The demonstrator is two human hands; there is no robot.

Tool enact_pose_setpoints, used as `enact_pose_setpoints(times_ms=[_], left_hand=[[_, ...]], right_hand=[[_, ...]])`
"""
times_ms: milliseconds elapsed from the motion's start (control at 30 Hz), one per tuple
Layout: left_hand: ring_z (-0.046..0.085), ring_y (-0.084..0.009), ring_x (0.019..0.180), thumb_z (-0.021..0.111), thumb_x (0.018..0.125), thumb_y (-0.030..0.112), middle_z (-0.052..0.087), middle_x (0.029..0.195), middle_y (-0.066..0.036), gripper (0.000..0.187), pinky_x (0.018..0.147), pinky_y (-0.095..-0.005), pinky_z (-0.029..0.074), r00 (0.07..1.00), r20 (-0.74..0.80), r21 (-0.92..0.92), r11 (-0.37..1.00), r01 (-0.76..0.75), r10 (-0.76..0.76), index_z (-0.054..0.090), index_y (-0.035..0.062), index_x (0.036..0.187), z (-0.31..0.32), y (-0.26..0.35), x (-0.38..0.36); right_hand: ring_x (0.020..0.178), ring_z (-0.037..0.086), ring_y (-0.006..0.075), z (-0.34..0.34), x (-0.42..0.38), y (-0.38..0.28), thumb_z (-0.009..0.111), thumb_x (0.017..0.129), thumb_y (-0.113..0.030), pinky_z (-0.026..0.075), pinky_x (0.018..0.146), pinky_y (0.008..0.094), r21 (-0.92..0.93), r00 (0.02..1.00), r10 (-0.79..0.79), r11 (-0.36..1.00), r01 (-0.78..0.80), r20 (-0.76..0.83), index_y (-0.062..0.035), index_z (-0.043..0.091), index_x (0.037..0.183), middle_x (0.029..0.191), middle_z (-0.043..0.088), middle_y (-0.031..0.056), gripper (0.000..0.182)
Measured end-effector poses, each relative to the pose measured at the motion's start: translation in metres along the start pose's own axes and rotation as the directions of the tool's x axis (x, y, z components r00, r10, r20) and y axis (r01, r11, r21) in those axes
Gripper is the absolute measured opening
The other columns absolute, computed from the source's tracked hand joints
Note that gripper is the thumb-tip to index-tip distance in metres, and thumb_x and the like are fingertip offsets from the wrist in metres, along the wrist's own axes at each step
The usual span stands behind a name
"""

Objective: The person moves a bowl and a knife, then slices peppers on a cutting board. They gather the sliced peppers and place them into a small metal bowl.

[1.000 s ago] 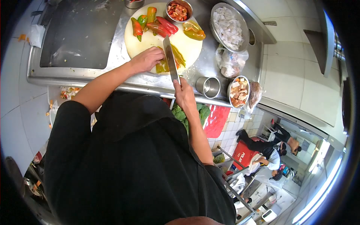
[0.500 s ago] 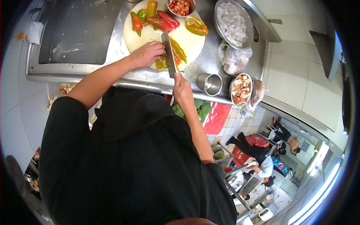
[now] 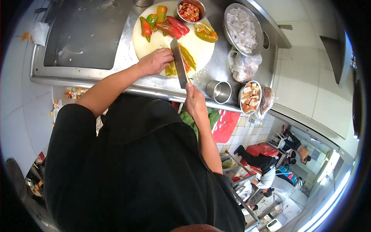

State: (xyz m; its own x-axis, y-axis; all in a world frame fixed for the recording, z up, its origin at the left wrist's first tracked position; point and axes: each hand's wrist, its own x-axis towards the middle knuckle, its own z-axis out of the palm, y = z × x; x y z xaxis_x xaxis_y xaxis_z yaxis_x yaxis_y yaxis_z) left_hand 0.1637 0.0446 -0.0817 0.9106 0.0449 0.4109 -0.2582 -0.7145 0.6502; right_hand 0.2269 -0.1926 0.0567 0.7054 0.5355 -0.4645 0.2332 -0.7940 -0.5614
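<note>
My right hand (image 3: 195,102) grips the handle of a wide-bladed kitchen knife (image 3: 179,65), its blade lying across the round cutting board (image 3: 145,48). Curled over a yellow-green pepper piece (image 3: 170,70), my left hand (image 3: 157,62) is close to the blade's left side and holds the piece down. Thin green and orange pepper strips (image 3: 188,56) lie to the right of the blade. Farther up the board are whole red peppers (image 3: 177,24), orange-green peppers (image 3: 146,28) and a cut yellow-green pepper (image 3: 206,32). A steel bowl of chopped red pieces (image 3: 189,12) rests at the board's far edge.
A sink basin (image 3: 83,34) is at left. To the right are a colander of whitish strips (image 3: 242,31), a plastic bag (image 3: 244,65), a steel cup (image 3: 219,92) and a bowl of diced pieces (image 3: 250,98). Broccoli (image 3: 187,118) sits below the counter edge. Other people are farther off.
The whole view has shifted slightly, so the counter appears lower and farther right. My right hand and the knife sit slightly nearer my body; my left hand stays on the pepper piece.
</note>
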Motion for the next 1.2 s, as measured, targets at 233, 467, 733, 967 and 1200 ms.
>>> enact_pose_setpoints(times_ms=[233, 467, 733, 967, 1200], left_hand=[[0.060, -0.0361, 0.114, 0.072, 0.086, 0.005, 0.065, 0.114, -0.016, 0.025, 0.100, -0.0418, 0.051, 0.999, -0.032, 0.005, 1.000, 0.002, -0.002, 0.066, -0.0008, 0.110, -0.002, 0.005, -0.001], [0.061, -0.0357, 0.106, 0.073, 0.087, 0.004, 0.063, 0.105, -0.016, 0.015, 0.095, -0.0420, 0.052, 0.998, -0.064, -0.029, 0.999, 0.015, -0.016, 0.068, -0.0012, 0.099, -0.002, 0.006, -0.002], [0.063, -0.0352, 0.110, 0.073, 0.088, 0.007, 0.065, 0.110, -0.015, 0.017, 0.098, -0.0429, 0.051, 1.000, -0.010, 0.064, 0.998, 0.015, -0.014, 0.068, 0.0002, 0.103, -0.004, 0.009, -0.013], [0.062, -0.0346, 0.114, 0.072, 0.088, 0.009, 0.065, 0.114, -0.015, 0.021, 0.100, -0.0433, 0.050, 0.999, -0.001, 0.085, 0.996, 0.033, -0.033, 0.067, -0.0003, 0.107, -0.005, 0.009, -0.010], [0.063, -0.0356, 0.109, 0.073, 0.088, 0.007, 0.066, 0.108, -0.016, 0.017, 0.097, -0.0435, 0.052, 0.998, -0.028, 0.040, 0.998, 0.052, -0.051, 0.069, -0.0006, 0.103, -0.002, 0.012, -0.015]], right_hand=[[0.106, 0.062, 0.0568, 0.016, 0.014, -0.004, 0.039, 0.113, -0.043, 0.048, 0.092, 0.0606, -0.051, 1.000, 0.001, 0.999, -0.002, -0.017, 0.0009, 0.069, 0.117, 0.104, 0.069, 0.0354, 0.053], [0.105, 0.062, 0.0574, 0.030, 0.007, 0.001, 0.038, 0.113, -0.044, 0.048, 0.091, 0.0617, -0.078, 1.000, 0.016, 0.997, -0.018, -0.026, 0.0003, 0.069, 0.115, 0.104, 0.069, 0.0364, 0.054], [0.105, 0.062, 0.0572, 0.013, 0.004, -0.010, 0.039, 0.112, -0.045, 0.048, 0.092, 0.0622, -0.061, 1.000, 0.013, 0.998, -0.014, -0.021, 0.0003, 0.069, 0.113, 0.103, 0.069, 0.0363, 0.054], [0.105, 0.063, 0.0567, 0.033, 0.011, 0.000, 0.038, 0.113, -0.045, 0.048, 0.092, 0.0614, -0.093, 0.999, -0.024, 0.995, 0.021, -0.036, -0.0010, 0.069, 0.114, 0.104, 0.070, 0.0351, 0.054], [0.099, 0.064, 0.0575, 0.027, -0.003, -0.002, 0.039, 0.113, -0.042, 0.049, 0.089, 0.0622, -0.106, 0.998, -0.049, 0.993, 0.046, -0.032, 0.0004, 0.069, 0.112, 0.099, 0.069, 0.0361, 0.052]])
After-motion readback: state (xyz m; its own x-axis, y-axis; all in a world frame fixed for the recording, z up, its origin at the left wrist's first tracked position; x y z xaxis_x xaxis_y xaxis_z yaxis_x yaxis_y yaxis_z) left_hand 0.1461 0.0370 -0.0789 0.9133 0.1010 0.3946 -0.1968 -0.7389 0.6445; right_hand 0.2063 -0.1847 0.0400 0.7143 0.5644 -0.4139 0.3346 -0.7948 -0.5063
